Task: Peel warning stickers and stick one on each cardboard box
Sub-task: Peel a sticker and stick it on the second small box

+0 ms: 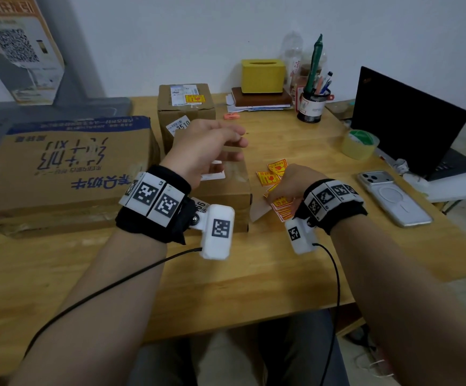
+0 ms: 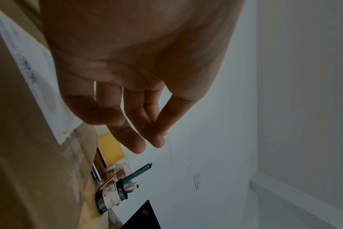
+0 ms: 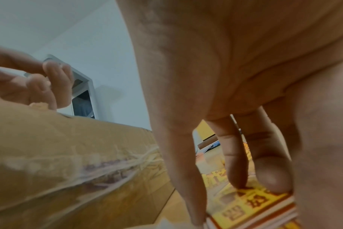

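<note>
Both forearms reach over the table (image 1: 226,274). Right hand (image 1: 290,185) is down on the sticker stack (image 1: 280,207), fingertips (image 3: 272,178) pressing the top sticker, thumb at the stack's edge; fingers roughly straight. Loose stickers (image 1: 270,174) lie just beyond. Left hand (image 1: 206,149) hovers above the middle box (image 1: 226,188), fingers relaxed, holding nothing. Rear box (image 1: 186,107) bears a yellow sticker; big box (image 1: 65,168) lies to the left.
</note>
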